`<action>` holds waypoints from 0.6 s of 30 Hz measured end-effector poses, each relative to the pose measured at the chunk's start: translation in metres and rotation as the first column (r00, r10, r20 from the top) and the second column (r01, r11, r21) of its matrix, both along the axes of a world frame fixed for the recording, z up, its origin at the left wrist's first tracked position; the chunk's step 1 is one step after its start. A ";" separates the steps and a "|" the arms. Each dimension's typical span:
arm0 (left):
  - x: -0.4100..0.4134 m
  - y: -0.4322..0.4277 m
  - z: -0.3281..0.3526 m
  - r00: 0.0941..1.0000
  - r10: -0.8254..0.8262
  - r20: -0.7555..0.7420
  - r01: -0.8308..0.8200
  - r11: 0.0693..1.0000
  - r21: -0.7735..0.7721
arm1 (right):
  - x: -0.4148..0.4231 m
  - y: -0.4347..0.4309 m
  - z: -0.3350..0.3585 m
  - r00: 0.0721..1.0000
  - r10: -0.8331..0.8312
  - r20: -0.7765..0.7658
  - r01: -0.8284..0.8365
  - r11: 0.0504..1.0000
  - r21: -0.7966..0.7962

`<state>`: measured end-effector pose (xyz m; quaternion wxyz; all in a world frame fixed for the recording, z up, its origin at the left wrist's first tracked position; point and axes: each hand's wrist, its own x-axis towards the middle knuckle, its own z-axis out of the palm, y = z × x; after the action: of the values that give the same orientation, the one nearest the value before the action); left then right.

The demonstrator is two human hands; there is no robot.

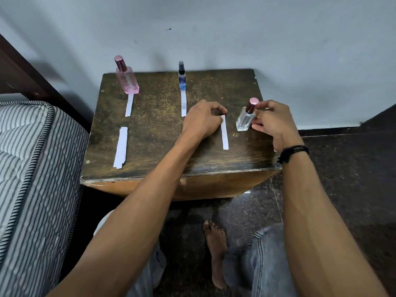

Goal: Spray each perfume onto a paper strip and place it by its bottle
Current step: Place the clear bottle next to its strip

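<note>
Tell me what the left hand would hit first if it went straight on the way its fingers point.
The left hand points right, pinching the top of a paper strip. Past that, it would likely meet the clear bottle held by the right hand, though depth is unclear.

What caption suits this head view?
Left hand pinches a paper strip beside the clear bottle held by the right hand; pink bottle and blue bottle stand behind.

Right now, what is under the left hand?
The left hand pinches the far end of a paper strip; the rest lies bare on the table. Whatever else the palm covers cannot be seen.
</note>
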<state>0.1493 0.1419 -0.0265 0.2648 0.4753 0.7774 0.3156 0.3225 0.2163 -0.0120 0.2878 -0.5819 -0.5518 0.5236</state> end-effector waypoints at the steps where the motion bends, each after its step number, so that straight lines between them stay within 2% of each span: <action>1: 0.000 0.000 0.000 1.000 0.001 0.000 -0.001 1.000 0.004 | 0.000 0.000 0.000 1.000 0.001 0.000 -0.001 1.000 -0.001; 18: 0.001 -0.001 -0.001 0.997 -0.023 -0.072 0.025 0.999 0.033 | 0.000 -0.001 0.000 1.000 0.004 0.008 -0.004 1.000 -0.002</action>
<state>0.1500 0.1409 -0.0272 0.2323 0.5000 0.7752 0.3083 0.3222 0.2155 -0.0117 0.2841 -0.5830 -0.5536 0.5224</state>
